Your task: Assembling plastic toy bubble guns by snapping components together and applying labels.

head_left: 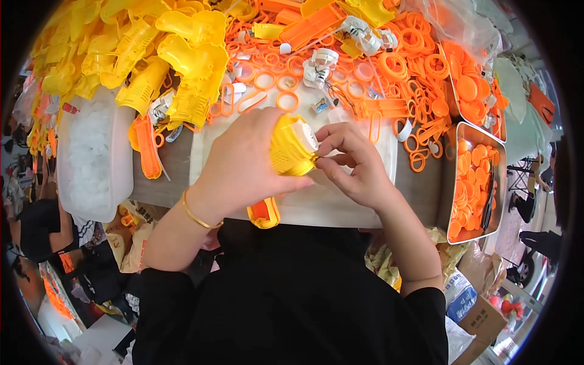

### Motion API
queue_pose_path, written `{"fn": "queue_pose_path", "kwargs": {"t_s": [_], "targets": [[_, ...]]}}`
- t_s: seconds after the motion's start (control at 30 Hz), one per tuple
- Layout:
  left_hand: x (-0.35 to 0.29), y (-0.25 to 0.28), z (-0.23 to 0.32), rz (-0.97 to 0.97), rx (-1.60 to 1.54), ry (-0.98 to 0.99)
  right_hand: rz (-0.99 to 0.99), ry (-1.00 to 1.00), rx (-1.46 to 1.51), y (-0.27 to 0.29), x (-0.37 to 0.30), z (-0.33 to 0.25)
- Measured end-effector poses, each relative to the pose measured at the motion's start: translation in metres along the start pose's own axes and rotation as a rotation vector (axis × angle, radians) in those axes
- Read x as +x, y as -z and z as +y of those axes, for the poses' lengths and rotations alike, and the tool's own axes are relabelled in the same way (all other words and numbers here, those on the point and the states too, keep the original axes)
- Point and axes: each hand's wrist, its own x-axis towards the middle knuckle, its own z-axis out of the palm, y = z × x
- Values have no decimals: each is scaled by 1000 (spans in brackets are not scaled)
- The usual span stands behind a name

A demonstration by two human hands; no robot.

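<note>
Gripping a yellow toy gun (291, 149), left hand (240, 164) wraps it; right hand (356, 164) fingers seemingly pinch its muzzle.

Both forearms rose from the near edge and met over the middle. The left hand (243, 164) was curled closed, knuckles up, with a thin bangle on its wrist. Just right of it, the right hand (356, 164) had its fingertips (322, 163) pinched together, pointing left.

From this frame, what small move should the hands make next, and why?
Probably press the front piece home: the left hand grips the yellow toy gun while the right hand's fingertips pinch at its round white-faced muzzle end.
</note>
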Motion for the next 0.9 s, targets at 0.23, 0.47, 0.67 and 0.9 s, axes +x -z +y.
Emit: {"fn": "queue_pose_path", "kwargs": {"t_s": [0.23,0.47,0.67,0.9], "targets": [[14,-5,0,-180,134,-31,30,-141,-195,12,-15,9],[15,22,2,-135,5,151,15,194,-436,10,-14,-2],[19,32,-17,-68,129,185,-113,420,-661,11,-2,3],[10,17,-48,-40,345,69,-107,373,-666,10,5,-13]]}}
